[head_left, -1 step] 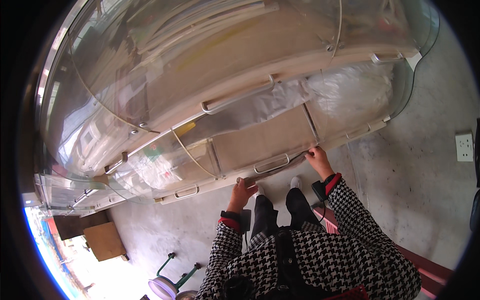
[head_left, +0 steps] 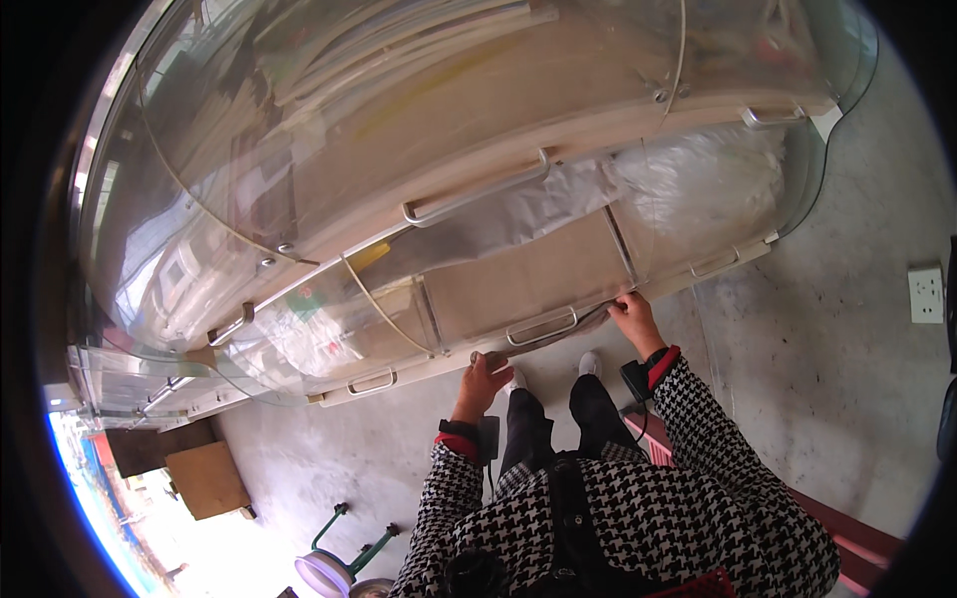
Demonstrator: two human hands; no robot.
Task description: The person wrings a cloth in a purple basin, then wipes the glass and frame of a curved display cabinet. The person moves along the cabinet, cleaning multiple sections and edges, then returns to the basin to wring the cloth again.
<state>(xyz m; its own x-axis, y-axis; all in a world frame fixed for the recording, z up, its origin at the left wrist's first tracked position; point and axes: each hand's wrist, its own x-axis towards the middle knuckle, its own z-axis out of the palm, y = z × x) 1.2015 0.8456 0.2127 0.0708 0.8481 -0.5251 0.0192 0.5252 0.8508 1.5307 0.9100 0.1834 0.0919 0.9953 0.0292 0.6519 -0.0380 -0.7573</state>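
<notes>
A long, thin grey-brown strip [head_left: 551, 341], perhaps a folded cloth, stretches between my two hands beside the front edge of the display case [head_left: 658, 295]. Its left end is in the fingers of my left hand [head_left: 482, 383], which are closed at the thumb. The right end is pinched by my right hand [head_left: 634, 321], close to the case's lower edge. Just beyond the strip, a silver handle [head_left: 541, 326] sits on a clear lower panel. Behind that panel lies a flat brown surface [head_left: 528, 284].
Clear plastic bags [head_left: 703, 184] fill the right compartment, and white bags [head_left: 309, 334] the left one. A larger handle [head_left: 478, 191] juts from the upper panel. A green-legged stool [head_left: 344, 558] and a brown box [head_left: 209, 481] stand at lower left. A wall socket [head_left: 925, 295] is at right.
</notes>
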